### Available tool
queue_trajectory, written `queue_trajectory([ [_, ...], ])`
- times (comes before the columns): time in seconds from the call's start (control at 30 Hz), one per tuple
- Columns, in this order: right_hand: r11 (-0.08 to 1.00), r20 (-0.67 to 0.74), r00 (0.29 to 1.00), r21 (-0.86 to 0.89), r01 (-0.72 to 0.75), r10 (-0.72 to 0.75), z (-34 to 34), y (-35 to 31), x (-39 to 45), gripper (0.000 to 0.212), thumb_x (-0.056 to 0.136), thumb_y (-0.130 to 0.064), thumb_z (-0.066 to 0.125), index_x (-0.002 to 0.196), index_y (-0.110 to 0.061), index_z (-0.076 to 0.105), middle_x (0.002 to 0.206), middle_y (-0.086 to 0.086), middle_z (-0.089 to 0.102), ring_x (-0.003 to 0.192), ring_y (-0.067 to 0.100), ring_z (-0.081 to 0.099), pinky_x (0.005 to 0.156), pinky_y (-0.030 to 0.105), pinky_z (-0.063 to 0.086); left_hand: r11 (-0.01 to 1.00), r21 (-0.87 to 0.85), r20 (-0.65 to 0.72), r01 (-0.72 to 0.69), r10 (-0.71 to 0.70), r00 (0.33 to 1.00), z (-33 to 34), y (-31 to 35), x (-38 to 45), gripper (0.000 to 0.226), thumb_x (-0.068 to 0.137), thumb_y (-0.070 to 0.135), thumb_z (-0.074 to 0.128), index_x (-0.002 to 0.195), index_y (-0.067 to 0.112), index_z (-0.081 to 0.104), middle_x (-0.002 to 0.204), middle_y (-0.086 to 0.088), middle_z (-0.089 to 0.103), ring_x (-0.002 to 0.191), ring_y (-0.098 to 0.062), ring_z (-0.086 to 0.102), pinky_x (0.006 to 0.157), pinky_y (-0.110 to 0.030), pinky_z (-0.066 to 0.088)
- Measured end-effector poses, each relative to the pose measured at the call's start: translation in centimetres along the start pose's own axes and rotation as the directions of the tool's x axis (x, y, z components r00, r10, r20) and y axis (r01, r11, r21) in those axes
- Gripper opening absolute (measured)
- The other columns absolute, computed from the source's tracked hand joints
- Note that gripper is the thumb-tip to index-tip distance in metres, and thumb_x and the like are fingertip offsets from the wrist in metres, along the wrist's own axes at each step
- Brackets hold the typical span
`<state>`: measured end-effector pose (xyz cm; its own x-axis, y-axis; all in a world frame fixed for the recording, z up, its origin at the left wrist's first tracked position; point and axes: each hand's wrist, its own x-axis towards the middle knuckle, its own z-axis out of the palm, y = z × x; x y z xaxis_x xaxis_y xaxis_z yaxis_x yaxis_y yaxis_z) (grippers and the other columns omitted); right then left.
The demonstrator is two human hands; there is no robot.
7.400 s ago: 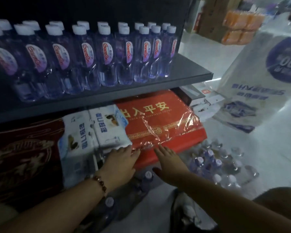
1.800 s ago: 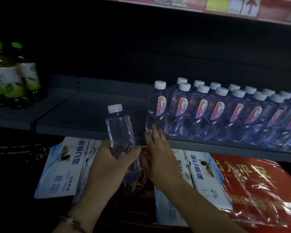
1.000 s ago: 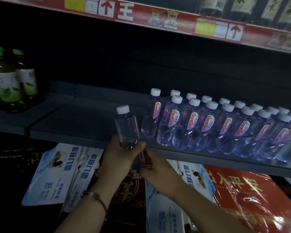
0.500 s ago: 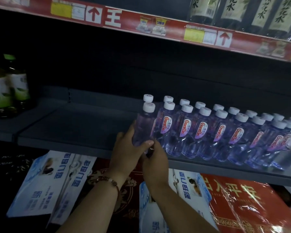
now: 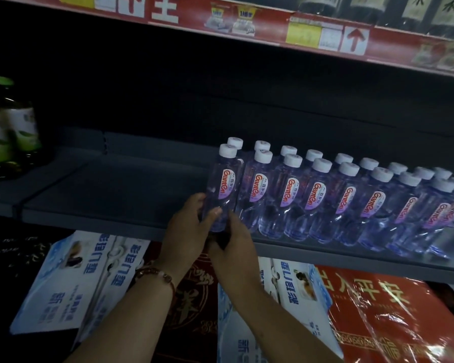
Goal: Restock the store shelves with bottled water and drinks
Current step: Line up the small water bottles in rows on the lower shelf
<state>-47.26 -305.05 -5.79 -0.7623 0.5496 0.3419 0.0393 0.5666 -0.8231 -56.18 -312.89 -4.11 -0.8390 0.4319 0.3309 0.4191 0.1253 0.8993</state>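
Hands gripping water bottle, shelf

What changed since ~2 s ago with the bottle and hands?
The water bottle went from held in front of the shelf edge to standing on the shelf at the left end of the row of water bottles, label now facing out. The left hand still grips it; the right hand came to its base. The row and the green-capped bottles stayed.

Two bare forearms, no sleeves in view. Left hand: wrist carries a beaded bracelet of reddish-brown and pale beads. Right hand: nothing worn.
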Motion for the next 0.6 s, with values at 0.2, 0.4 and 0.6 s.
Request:
queue_trajectory([
  [0.2,0.992,0.257,0.966,-0.126,-0.009,0.041,-3.2,-0.8,-0.6,0.069,0.092,-0.021,0.06,0.154,-0.034,0.031,0.149,-0.009,0.047,0.132,0.006,0.046,0.111,0.028,0.041,0.984,0.162,0.132,-0.075,0.054,0.99,-1.6,0.9,-1.1,0.048,0.1,0.041,0.055,0.141,0.056,0.035,0.12,0.04,0.051,0.106,0.017,0.052,0.097,-0.021,0.045],
  [0.4,0.866,0.332,0.94,-0.488,0.106,0.072,-11.1,0.6,-4.5,0.074,0.102,-0.043,0.048,0.16,-0.03,0.005,0.166,-0.01,0.005,0.153,0.013,0.007,0.122,0.033,0.022,0.808,0.587,0.167,-0.05,-0.06,0.984,-0.9,3.1,-6.2,0.084,0.097,0.053,0.049,0.157,0.034,-0.008,0.167,0.002,0.005,0.148,-0.02,0.026,0.116,-0.036,0.03],
  [0.6,0.7,0.254,0.954,-0.711,0.073,0.159,-20.5,5.4,-11.3,0.076,0.101,-0.048,0.046,0.16,-0.02,0.007,0.168,0.004,0.003,0.154,0.025,0.004,0.124,0.035,0.006,0.581,0.697,0.489,-0.421,0.044,0.871,5.3,6.4,-14.5,0.073,0.098,0.053,0.046,0.159,0.024,0.016,0.167,-0.006,0.008,0.146,-0.026,0.029,0.118,-0.037,0.029],
])
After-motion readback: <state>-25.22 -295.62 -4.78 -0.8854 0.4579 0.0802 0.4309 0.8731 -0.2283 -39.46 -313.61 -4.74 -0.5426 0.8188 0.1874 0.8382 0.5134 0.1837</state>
